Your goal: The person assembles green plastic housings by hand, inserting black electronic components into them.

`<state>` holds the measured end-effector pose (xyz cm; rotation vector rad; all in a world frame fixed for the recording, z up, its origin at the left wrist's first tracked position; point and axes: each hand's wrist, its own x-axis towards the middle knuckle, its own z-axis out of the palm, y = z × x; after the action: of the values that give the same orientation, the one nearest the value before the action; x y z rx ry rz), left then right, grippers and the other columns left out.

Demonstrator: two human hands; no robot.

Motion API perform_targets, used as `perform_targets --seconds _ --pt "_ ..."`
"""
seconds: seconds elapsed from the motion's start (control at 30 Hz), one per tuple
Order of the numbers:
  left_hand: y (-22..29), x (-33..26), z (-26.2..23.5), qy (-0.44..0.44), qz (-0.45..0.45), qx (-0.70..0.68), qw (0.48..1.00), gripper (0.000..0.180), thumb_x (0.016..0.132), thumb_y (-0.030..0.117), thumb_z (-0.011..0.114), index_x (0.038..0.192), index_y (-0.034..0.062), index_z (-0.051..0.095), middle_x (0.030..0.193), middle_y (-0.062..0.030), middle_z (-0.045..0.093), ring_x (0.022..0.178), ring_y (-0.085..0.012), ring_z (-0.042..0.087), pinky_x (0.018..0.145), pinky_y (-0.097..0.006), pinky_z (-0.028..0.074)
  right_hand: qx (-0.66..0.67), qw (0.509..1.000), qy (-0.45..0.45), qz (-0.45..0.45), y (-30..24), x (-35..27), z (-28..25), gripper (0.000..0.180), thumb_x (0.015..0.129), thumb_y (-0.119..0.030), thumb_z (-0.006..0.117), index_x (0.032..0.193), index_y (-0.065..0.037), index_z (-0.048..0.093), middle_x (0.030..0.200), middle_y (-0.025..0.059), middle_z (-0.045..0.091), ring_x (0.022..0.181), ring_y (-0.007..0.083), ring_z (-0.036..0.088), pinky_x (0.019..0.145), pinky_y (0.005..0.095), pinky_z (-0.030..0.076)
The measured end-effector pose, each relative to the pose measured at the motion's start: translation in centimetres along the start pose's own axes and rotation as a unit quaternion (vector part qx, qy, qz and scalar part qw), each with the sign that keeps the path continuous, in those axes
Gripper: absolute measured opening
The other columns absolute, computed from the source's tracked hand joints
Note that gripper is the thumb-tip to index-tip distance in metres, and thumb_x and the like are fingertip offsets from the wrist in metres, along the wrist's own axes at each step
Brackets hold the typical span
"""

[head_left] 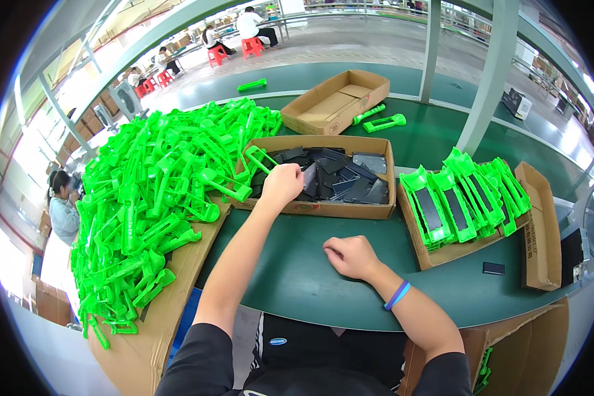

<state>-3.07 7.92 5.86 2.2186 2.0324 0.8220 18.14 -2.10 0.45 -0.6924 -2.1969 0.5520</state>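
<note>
My left hand [283, 185] is closed over the near left part of a cardboard box [350, 210] of dark flat panels [340, 173]. A green plastic frame [260, 158] with a long opening sticks out from it toward the upper left, and the fingers gripping it are mostly hidden. A greyish panel lies right beside the thumb. Lower and to the right, my right hand [354, 257] rests loosely curled above the green tabletop, nothing visible in it. A big heap of green plastic frames [145, 178] rises at the left, on cardboard.
At right, a cardboard box [429, 261] holds a row of green frames with dark panels in them. A narrow carton [541, 231] stands beside it, near a small black piece [494, 268]. Behind are another open carton [336, 99], loose frames [385, 123] and a metal post [488, 86].
</note>
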Motion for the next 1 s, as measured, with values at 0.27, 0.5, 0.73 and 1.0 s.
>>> perform_targets --seconds 0.27,0.5,0.73,1.0 --pt "-0.7 -4.3 -3.2 0.236 0.101 -0.029 0.966 0.011 0.082 0.006 0.056 0.075 -0.0021 0.058 0.068 -0.0159 0.059 0.063 -0.0317 0.058 0.055 -0.037 0.045 0.044 0.993 0.024 0.104 0.0 0.3 -0.5 0.006 0.075 -0.01 0.06 0.08 -0.007 0.06 0.06 0.0109 0.058 0.054 0.0255 0.059 0.051 0.0329 0.046" --pt "0.5 -8.6 -6.0 -0.034 0.15 -0.156 0.976 0.01 0.081 0.01 0.058 0.077 0.0002 0.06 0.071 -0.0132 0.06 0.064 -0.0269 0.059 0.058 -0.035 0.047 0.363 0.896 0.172 0.189 0.0 0.7 0.0 0.026 0.078 0.0 0.061 0.103 -0.001 0.058 0.078 0.0042 0.061 0.068 0.0083 0.056 0.062 0.022 0.046" --pt "2.3 -9.6 -5.8 -0.224 0.251 -0.088 0.938 0.018 0.083 0.019 0.055 0.08 0.0024 0.06 0.076 -0.0142 0.06 0.075 -0.0328 0.058 0.068 -0.04 0.047 0.381 0.899 -0.05 0.208 1.7 -0.4 -0.1 0.02 0.08 0.002 0.06 0.099 -0.001 0.058 0.088 0.0029 0.06 0.08 0.0073 0.056 0.072 0.0197 0.045" --pt "-4.5 1.0 -6.2 -0.031 0.22 0.138 0.965 0.037 0.073 -0.002 0.051 0.106 0.0106 0.059 0.107 -0.0031 0.059 0.106 -0.0245 0.051 0.085 -0.039 0.044 0.524 0.819 0.054 0.228 2.7 -0.1 0.3 0.017 0.079 0.002 0.061 0.096 0.001 0.057 0.088 0.0033 0.059 0.08 0.0075 0.056 0.074 0.0187 0.044"
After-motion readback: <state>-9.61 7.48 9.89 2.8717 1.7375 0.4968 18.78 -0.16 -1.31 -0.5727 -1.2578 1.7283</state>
